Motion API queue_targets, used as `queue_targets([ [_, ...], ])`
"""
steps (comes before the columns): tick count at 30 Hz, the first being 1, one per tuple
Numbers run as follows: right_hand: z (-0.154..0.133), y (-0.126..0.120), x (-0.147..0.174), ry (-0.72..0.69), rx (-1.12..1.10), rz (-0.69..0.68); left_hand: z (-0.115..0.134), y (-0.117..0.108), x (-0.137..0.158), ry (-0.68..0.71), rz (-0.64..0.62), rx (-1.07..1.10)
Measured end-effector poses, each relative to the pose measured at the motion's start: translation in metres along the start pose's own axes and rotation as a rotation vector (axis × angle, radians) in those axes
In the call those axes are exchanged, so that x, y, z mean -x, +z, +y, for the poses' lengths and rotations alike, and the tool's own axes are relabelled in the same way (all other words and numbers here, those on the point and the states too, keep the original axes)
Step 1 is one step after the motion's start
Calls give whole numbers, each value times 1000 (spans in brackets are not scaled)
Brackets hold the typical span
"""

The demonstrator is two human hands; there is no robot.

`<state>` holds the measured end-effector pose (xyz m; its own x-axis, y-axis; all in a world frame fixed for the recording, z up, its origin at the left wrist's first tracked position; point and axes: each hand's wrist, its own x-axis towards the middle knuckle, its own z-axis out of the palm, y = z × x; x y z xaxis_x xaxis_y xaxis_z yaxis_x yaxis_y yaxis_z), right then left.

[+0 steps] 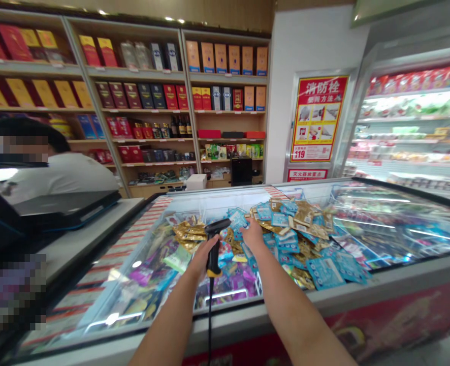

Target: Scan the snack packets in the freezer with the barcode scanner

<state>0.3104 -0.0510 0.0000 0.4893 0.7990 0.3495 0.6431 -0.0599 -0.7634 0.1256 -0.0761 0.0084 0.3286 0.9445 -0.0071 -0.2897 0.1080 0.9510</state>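
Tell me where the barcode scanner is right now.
In the head view, the barcode scanner is near the middle, gripped in the left hand, just left of the right hand and the pile of blue and gold packets.

Scanner point(213, 256) matt plastic; packets point(325, 273) glossy, crinkly film.

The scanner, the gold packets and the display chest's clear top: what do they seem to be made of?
Scanner: probably hard plastic, mostly matte, judging by its moulded black body and yellow base.
Gold packets: likely foil or metallised film, because they look shiny and crinkled.
Clear top: glossy, see-through and reflecting lights; probably glass, though clear plastic is possible.
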Motion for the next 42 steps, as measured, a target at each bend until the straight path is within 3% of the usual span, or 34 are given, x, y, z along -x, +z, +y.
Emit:
queue_targets([
  [9, 5, 4, -3, 27, -76, 7, 2, 3, 0, 4, 4, 12],
  [13, 4, 6, -5, 44, -259, 28, 3, 3, 2, 2, 15, 26],
  [21, -19, 22, 5, 239, -896, -186, 11, 7, 7, 98, 123, 114],
  [27, -32, 38, 23, 325, -1058, -351, 10, 1, 1, 65, 158, 215],
  [33, -42, 39, 37, 249, -1236, -602, 10, 3, 0, 72, 167, 187],
  [37, -43, 41, 39, 157, -1168, -704, 12, 5, 3, 72, 159, 184],
  [39, -41, 39, 36, 107, -1013, -639, 13, 6, 4, 73, 167, 188],
  [42, -34, 25, 26, -34, -571, -418, 14, 6, 5, 82, 170, 196],
])
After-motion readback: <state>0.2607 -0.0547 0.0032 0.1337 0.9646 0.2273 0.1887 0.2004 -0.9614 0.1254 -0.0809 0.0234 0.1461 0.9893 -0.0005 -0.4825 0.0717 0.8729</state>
